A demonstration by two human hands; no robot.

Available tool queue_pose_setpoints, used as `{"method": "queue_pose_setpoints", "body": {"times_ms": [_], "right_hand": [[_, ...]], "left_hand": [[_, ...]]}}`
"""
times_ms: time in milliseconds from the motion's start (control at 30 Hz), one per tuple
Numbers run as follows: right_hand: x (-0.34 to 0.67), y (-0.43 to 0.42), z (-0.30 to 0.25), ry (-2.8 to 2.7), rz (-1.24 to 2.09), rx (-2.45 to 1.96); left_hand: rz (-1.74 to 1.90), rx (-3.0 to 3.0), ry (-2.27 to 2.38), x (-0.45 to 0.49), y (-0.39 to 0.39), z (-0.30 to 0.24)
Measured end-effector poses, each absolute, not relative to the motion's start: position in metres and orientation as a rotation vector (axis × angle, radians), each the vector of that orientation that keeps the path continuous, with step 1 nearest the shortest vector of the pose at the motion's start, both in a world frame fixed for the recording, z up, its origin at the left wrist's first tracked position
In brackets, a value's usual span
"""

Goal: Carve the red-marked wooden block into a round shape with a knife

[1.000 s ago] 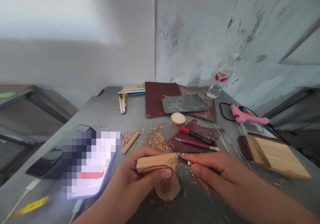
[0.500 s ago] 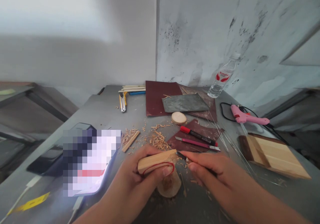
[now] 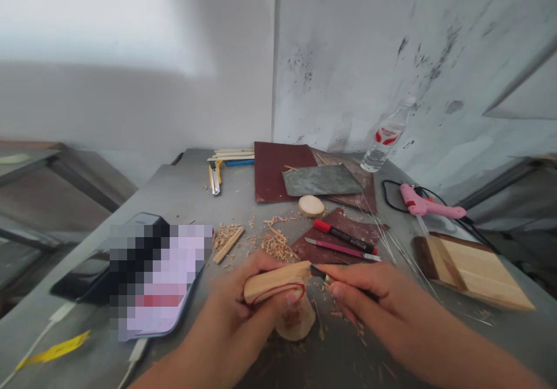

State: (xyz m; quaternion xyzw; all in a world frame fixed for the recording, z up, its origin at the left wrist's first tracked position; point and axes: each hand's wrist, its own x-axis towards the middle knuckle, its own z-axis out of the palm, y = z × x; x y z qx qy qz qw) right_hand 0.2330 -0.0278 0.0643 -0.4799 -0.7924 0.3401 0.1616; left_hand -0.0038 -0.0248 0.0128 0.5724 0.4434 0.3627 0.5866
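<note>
1. The left hand (image 3: 237, 311) is by the table's (image 3: 183, 197) near edge, about midway along it. Its fingers are wrapped round the far side of a wooden block (image 3: 278, 279) and the thumb presses on the near face.
2. The block lies level and long-side across, with a red line drawn on its near face.
3. Right under the block stands a round log slice (image 3: 299, 322). I cannot tell whether the two touch.
4. The right hand (image 3: 365, 293) is just right of the block, with its fingers pinched together on a knife (image 3: 321, 273). The blade tip meets the block's right end.
5. Shavings (image 3: 276, 245) and a short stick (image 3: 228, 244) lie just beyond the hands.
6. A phone (image 3: 130, 232) lies toward the left edge.
7. A red marker (image 3: 343, 236) and a pink cutter (image 3: 342, 250) rest on dark sandpaper (image 3: 343, 218), with a small wood disc (image 3: 310, 206) beyond them.
8. More sheets (image 3: 278, 171) lie at the far edge, with a utility knife (image 3: 214, 178) and sticks (image 3: 232, 155) to their left.
9. A bottle (image 3: 385, 140) stands at the far right corner.
10. A pink glue gun (image 3: 424, 204) and a board (image 3: 476, 267) lie along the right edge, with thin wires (image 3: 391, 241) lying near them.
</note>
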Motion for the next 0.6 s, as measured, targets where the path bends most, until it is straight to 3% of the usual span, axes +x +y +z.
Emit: {"method": "queue_pose_setpoints", "body": {"times_ms": [133, 200, 267, 467, 600], "right_hand": [[0.245, -0.024, 0.042, -2.514, 0.282, -1.117], [0.248, -0.023, 0.037, -2.586, 0.132, -1.060], [0.247, -0.024, 0.041, -2.552, 0.223, -1.085], [0.241, -0.025, 0.070, -2.403, 0.903, -1.344], [0.246, -0.023, 0.063, -2.457, 0.647, -1.235]], "left_hand": [[0.855, 1.391, 1.045, -0.005, -0.025, 0.012], [0.848, 1.400, 1.034, -0.005, -0.025, 0.012], [0.839, 1.399, 1.033, -0.005, -0.025, 0.012], [0.792, 1.448, 1.059, -0.005, -0.026, 0.010], [0.790, 1.447, 1.072, -0.005, -0.027, 0.011]]}}
